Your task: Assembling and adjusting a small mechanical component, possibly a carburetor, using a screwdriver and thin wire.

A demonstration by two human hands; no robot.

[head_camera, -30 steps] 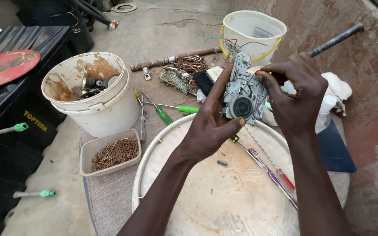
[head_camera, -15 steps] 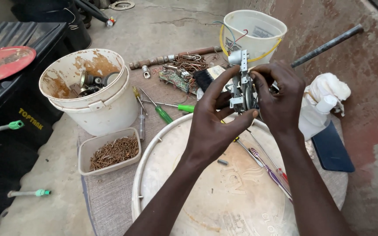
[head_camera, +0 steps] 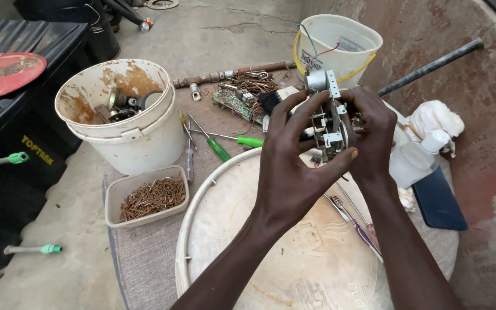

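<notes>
Holding metal mechanism (head_camera: 328,123) over round tray (head_camera: 231,229), concrete floor (head_camera: 213,34).

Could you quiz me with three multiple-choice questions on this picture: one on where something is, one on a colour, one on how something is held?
1. Where is the tray of rusty nails?
A. in front of the stained white bucket
B. inside the bucket
C. on the round lid

2. What colour is the handle of the screwdriver by the bucket?
A. red
B. green
C. black

3. How is the metal mechanism held?
A. lying on the table
B. by one hand
C. between both hands

Answers: 1 A, the tray sits on the cloth just below the bucket. 2 B, the handle is bright green. 3 C, the left hand and right hand grip it from either side.
</notes>
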